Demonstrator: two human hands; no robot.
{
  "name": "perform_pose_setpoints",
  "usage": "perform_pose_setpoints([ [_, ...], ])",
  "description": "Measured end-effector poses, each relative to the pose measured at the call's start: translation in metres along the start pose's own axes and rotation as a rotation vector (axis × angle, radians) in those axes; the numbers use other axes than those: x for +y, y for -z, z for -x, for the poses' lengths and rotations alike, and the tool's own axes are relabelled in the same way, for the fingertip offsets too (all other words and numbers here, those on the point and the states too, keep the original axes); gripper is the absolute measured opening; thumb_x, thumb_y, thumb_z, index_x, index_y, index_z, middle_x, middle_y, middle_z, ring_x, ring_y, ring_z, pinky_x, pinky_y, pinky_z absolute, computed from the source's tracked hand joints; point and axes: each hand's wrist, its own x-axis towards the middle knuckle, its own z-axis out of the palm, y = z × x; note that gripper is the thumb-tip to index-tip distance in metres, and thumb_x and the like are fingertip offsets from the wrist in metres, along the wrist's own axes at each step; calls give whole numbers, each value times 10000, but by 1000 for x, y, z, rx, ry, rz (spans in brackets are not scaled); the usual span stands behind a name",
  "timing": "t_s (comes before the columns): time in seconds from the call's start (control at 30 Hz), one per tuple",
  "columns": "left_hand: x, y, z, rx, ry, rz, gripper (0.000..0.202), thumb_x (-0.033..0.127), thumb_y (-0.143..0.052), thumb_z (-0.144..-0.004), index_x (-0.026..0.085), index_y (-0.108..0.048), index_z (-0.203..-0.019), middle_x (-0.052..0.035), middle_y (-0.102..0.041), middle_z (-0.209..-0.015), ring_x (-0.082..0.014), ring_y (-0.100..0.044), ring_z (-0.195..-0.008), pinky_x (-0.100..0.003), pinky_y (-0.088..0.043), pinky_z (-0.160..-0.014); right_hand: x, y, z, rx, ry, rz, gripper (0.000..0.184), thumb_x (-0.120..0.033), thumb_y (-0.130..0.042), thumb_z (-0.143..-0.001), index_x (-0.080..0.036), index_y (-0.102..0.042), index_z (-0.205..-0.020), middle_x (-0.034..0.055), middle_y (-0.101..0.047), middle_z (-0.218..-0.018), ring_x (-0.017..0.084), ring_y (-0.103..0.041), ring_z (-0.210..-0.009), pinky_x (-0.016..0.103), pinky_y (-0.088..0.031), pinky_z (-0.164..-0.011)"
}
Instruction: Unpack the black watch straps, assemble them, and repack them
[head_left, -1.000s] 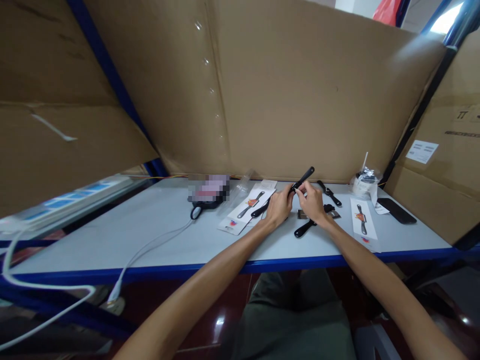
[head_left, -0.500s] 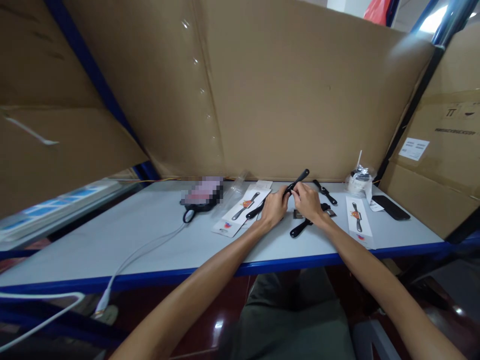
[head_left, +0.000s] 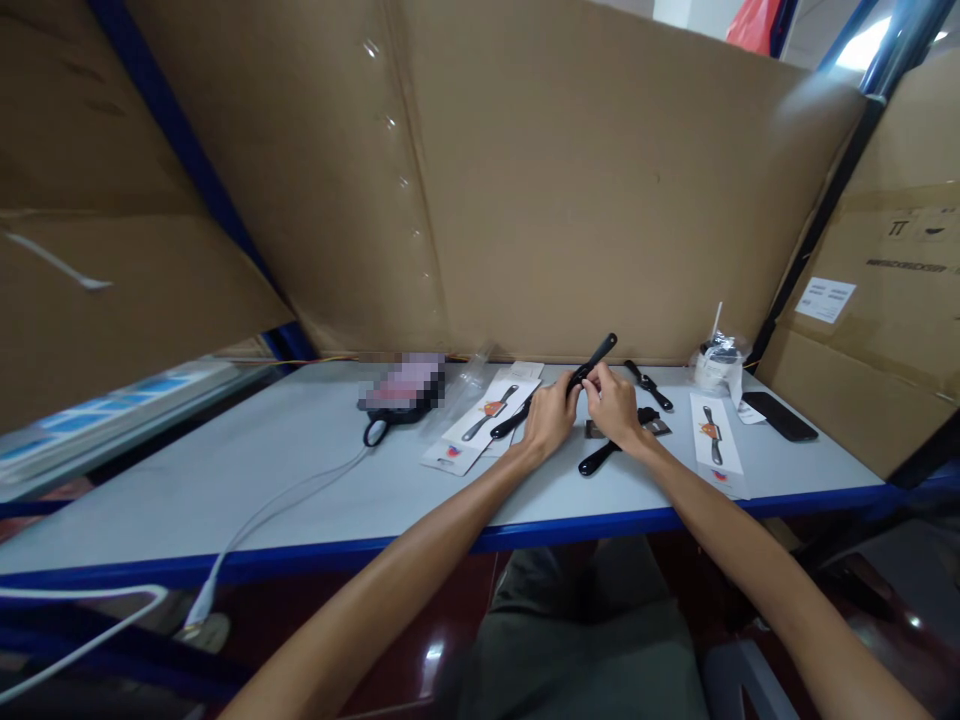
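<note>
My left hand [head_left: 551,412] is closed around a black spokeshave [head_left: 600,352], which slants up to the right above the table. At the middle of that tool the fingers of my right hand [head_left: 613,400] are pinched together against it; any small part between them is hidden. Beneath my right wrist lies a second spokeshave [head_left: 596,460], partly covered, with a flat metal piece [head_left: 656,428] beside it. Farther back rests a third black spokeshave [head_left: 649,386]. Left of my hands is a white printed card [head_left: 457,455] picturing the same kind of tool.
Another printed card [head_left: 716,435] lies to the right, near a dark phone [head_left: 780,415] and a plastic-wrapped white cup [head_left: 716,370]. Clear plastic packaging [head_left: 469,385] and a cabled black device [head_left: 401,400] are at left. Cardboard [head_left: 562,180] walls the back.
The view has shifted very slightly. Both hands keep their places on the spokeshave, with only slight finger movement at its middle.
</note>
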Motion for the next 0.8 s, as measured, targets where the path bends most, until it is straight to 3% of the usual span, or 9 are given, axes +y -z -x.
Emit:
perform_pose_setpoints([
  [0.43, -2, -5, -4, 43, -32, 148, 278, 254, -497, -1024, 154, -641, -1239, -144, -773, -1086, -286, -727, -1023, -317, -500, -823, 0, -1, 2, 57, 40, -15, 90, -189, -500, -972, -227, -530, -896, 87, -708, -898, 246, -647, -887, 330, -456, -773],
  [0.8, -6, -3, -3, 17, -55, 45, 275, 269, -467, -1036, 165, -661, -1200, -130, -780, -1015, -283, -738, -961, -307, -475, -786, 4, -1, 2, 17, 68, 30, 87, -178, -490, -996, -212, -540, -934, 97, -699, -930, 255, -652, -942, 335, -462, -808],
])
